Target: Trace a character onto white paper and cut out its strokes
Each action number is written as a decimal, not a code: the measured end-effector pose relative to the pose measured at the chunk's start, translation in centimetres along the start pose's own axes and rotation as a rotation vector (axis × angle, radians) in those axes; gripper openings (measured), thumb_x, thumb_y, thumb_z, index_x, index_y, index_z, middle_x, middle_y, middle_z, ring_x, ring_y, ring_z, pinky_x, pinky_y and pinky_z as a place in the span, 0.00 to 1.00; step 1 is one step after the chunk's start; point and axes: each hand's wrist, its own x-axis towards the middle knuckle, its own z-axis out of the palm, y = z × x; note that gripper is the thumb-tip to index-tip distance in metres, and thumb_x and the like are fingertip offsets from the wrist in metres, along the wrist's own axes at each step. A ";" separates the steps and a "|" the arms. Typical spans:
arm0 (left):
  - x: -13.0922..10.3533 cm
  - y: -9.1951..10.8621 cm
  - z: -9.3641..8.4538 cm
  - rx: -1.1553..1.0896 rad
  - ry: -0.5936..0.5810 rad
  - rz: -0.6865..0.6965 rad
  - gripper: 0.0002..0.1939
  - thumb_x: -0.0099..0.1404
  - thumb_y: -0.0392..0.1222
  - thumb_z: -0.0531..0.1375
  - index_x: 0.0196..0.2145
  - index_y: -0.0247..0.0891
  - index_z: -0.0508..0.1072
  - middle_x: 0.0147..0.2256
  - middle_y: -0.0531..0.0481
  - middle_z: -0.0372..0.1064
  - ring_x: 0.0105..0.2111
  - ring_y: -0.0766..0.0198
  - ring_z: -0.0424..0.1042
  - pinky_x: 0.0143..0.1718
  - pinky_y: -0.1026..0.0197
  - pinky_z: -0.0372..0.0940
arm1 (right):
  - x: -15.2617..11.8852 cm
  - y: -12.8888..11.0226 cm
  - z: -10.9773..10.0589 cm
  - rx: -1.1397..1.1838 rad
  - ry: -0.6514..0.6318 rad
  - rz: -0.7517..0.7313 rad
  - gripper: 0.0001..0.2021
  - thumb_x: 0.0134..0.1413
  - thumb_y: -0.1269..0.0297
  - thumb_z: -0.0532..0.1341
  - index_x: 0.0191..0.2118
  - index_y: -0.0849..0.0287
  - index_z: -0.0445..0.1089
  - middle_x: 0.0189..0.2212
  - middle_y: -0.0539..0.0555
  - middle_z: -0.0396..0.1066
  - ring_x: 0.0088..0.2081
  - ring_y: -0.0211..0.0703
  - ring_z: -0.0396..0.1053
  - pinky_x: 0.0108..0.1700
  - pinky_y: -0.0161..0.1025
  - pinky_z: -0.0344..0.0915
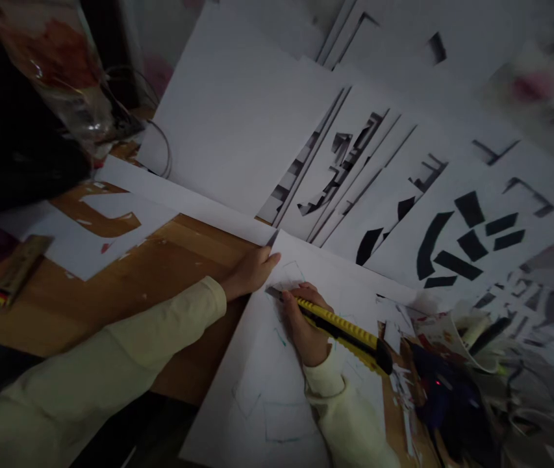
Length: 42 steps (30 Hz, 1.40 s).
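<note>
- Right hand (308,330) closed round a yellow-and-black plastic utility knife (347,333).
- White, line-marked paper sheet (245,419) beneath it.
- Left hand (251,270) touches the sheet's edge; can't tell how closed.

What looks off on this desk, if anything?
Two things. The pencil-marked sheet runs past the near edge of the wooden desktop, so its lower end lies off it. Also, paper scraps litter the area right of that sheet, loose rather than gathered. No spill is evident.
</note>
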 end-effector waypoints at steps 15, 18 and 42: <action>-0.2 1.0 -0.6 0.099 -0.054 -0.006 0.15 0.71 0.46 0.49 0.26 0.41 0.58 0.28 0.51 0.65 0.30 0.61 0.65 0.31 0.59 0.56 | 0.5 -0.2 -0.2 -0.010 -0.051 -0.096 0.04 0.55 0.66 0.67 0.31 0.53 0.73 0.25 0.48 0.75 0.37 0.43 0.76 0.44 0.42 0.74; 0.0 1.0 -0.6 0.125 -0.065 0.003 0.15 0.71 0.46 0.49 0.27 0.41 0.58 0.28 0.50 0.66 0.31 0.61 0.66 0.32 0.59 0.57 | 1.0 0.1 -0.5 0.008 -0.107 -0.129 0.04 0.55 0.67 0.67 0.31 0.53 0.73 0.22 0.47 0.74 0.36 0.43 0.77 0.48 0.45 0.74; 0.5 0.6 -0.2 0.184 -0.068 -0.055 0.18 0.70 0.49 0.51 0.24 0.42 0.56 0.25 0.54 0.61 0.27 0.62 0.62 0.29 0.58 0.52 | 0.9 0.8 -0.5 0.190 -0.134 -0.031 0.05 0.55 0.72 0.67 0.32 0.54 0.73 0.23 0.43 0.74 0.29 0.38 0.77 0.56 0.53 0.76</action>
